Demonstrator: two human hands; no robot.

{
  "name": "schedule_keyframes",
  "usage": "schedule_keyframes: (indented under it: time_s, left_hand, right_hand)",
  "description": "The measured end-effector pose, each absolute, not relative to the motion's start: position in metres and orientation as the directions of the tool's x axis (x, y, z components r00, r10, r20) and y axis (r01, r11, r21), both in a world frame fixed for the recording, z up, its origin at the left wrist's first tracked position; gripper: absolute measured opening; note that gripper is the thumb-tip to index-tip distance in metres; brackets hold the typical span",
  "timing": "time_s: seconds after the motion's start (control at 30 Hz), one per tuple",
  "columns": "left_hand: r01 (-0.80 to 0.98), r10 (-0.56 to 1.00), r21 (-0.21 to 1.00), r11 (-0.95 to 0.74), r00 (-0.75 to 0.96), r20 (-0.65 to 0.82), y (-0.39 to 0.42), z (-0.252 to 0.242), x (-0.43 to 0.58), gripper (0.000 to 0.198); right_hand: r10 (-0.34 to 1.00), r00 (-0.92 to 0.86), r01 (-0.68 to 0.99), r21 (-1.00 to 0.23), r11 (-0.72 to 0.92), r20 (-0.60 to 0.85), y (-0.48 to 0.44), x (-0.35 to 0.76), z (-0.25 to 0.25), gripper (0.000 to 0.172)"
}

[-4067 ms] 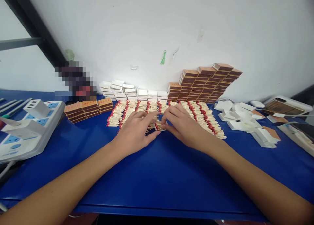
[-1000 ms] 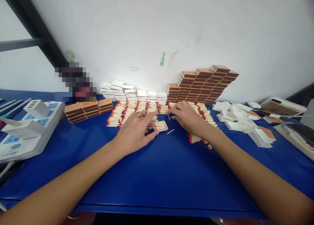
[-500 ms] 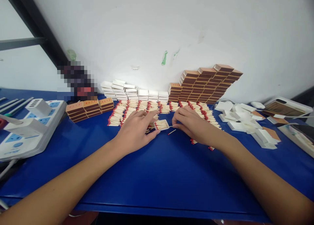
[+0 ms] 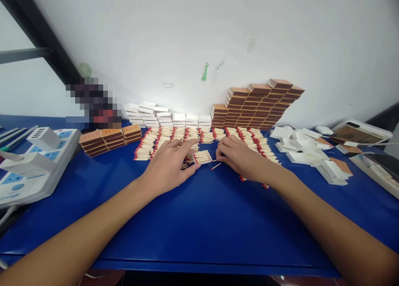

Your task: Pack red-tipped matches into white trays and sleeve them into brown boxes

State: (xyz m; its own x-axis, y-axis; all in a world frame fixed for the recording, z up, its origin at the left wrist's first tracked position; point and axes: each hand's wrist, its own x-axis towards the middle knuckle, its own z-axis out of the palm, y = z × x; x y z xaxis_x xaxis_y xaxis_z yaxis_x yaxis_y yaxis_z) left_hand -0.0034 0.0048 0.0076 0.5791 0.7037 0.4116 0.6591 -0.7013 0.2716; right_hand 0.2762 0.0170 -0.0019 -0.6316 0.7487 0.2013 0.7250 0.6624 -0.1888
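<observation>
My left hand [image 4: 170,161] curves around a small white matchbox tray [image 4: 202,157], with the thumb at its near side and the index finger along the far side. Matches with red heads lie inside the tray. Between the thumb and fingertips of my right hand [image 4: 233,153] is a match [image 4: 214,160], its tip close to the tray's right end. A loose match [image 4: 215,166] rests on the blue table just in front. Behind both hands, rows of matches [image 4: 174,135] spread across the table; some are hidden under my hands.
White trays [image 4: 179,119] are stacked against the wall, beside a tall stack of brown matchboxes [image 4: 257,107]. More matchboxes [image 4: 110,138] stand at left, near a power strip [image 4: 46,182]. Loose white trays [image 4: 307,146] and a phone [image 4: 386,165] lie at right.
The view has shifted slightly, moving the scene a little to the left. Both hands keep nearly the same pose, with the right hand's match still beside the tray.
</observation>
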Motion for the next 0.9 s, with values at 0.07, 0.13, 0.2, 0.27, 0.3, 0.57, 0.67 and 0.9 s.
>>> schedule_keyframes:
  time_s: [0.07,0.13,0.2,0.27,0.3,0.57,0.67,0.9]
  left_hand:
    - [0.657,0.703,0.274,-0.702,0.579,0.412,0.004,0.008,-0.004,0.057]
    - [0.654,0.704,0.28,-0.703,0.583,0.404,0.004,0.008,-0.004,0.056]
    - [0.654,0.707,0.284,-0.701,0.587,0.395,0.003,0.009,-0.004,0.056]
    - [0.656,0.709,0.284,-0.699,0.585,0.393,0.003,0.009,-0.004,0.056]
    - [0.658,0.71,0.283,-0.698,0.583,0.394,0.003,0.009,-0.004,0.057]
    - [0.655,0.707,0.284,-0.7,0.582,0.401,0.004,0.01,-0.003,0.056]
    - [0.657,0.713,0.291,-0.696,0.581,0.393,0.004,0.01,-0.003,0.056]
    - [0.661,0.713,0.282,-0.695,0.584,0.388,0.003,0.009,-0.003,0.055]
  right_hand:
    - [0.753,-0.63,0.725,-0.204,0.658,0.192,0.016,0.276,-0.001,0.019]
    - [0.757,-0.625,0.727,-0.211,0.653,0.189,0.015,0.275,-0.001,0.019]
    - [0.758,-0.624,0.727,-0.214,0.653,0.191,0.014,0.273,0.001,0.019]
    - [0.751,-0.632,0.718,-0.218,0.661,0.194,0.012,0.271,0.003,0.019]
    - [0.743,-0.64,0.709,-0.223,0.669,0.196,0.01,0.27,0.004,0.019]
    - [0.711,-0.682,0.668,-0.251,0.701,0.171,0.003,0.268,0.01,0.019]
    - [0.718,-0.679,0.664,-0.289,0.69,0.154,0.002,0.272,0.011,0.013]
    - [0.72,-0.681,0.664,-0.303,0.683,0.131,0.001,0.27,0.012,0.019]
